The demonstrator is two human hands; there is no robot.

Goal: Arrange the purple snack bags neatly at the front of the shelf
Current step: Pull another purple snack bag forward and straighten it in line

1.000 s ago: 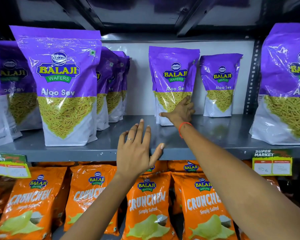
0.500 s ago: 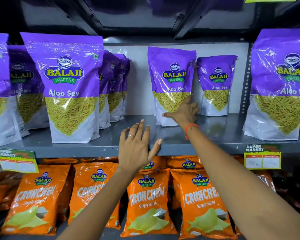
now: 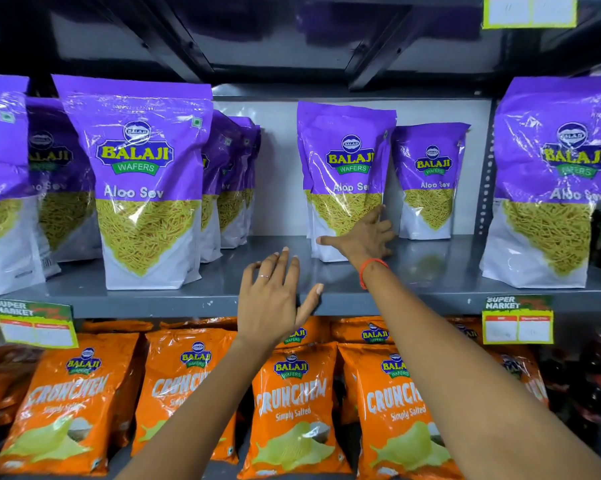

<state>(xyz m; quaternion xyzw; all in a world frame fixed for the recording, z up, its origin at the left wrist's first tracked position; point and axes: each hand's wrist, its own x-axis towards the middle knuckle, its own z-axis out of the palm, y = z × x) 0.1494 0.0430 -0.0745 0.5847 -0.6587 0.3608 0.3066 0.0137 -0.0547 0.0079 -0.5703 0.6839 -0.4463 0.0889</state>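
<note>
Purple Aloo Sev snack bags stand on a grey shelf. One large bag is at the front left, with a row of bags behind it. Another is at the front right. A middle bag stands farther back, and a smaller-looking one is at the rear wall. My right hand lies on the middle bag's lower part, fingers curled round its right edge, thumb stretched left. My left hand hovers open over the shelf's front edge, fingers spread.
More purple bags crowd the far left. Orange Crunchem bags fill the shelf below. Price tags hang from the front edge. A perforated upright post stands at the right rear. Another shelf hangs overhead.
My right hand's fingers have slid from the bag's front to its right edge. The view has shifted a little; my left hand stays near the front edge.
</note>
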